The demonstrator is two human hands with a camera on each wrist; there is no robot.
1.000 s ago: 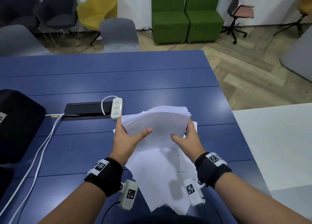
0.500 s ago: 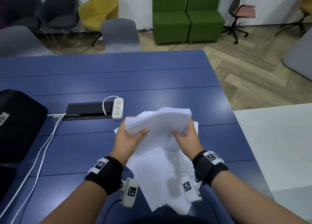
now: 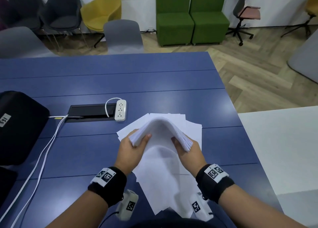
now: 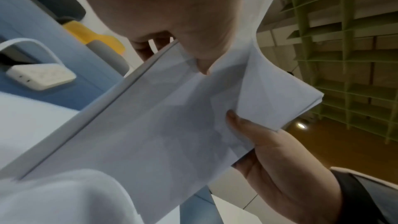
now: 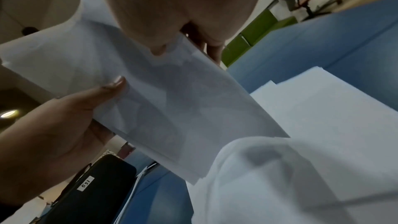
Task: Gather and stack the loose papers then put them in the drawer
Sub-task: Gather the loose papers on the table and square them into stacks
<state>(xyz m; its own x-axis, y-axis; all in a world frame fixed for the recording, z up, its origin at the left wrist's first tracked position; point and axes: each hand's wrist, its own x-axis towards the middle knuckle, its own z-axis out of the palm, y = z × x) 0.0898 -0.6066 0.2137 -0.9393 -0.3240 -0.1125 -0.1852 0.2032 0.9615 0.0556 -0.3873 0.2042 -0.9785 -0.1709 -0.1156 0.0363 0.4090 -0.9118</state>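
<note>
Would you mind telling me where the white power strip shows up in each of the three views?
Head: the power strip lies on the blue table, left of and beyond the arched paper stack.
Left wrist: at the left edge, mid-height.
Right wrist: not in view.
Shared landmark: the paper stack, centre in the left wrist view and the right wrist view.

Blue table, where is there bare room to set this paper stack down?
The blue table is bare beyond the white power strip to its far edge, and right of the loose white sheets. Crowded: under both hands, and left, by the black case and white cables.
</note>
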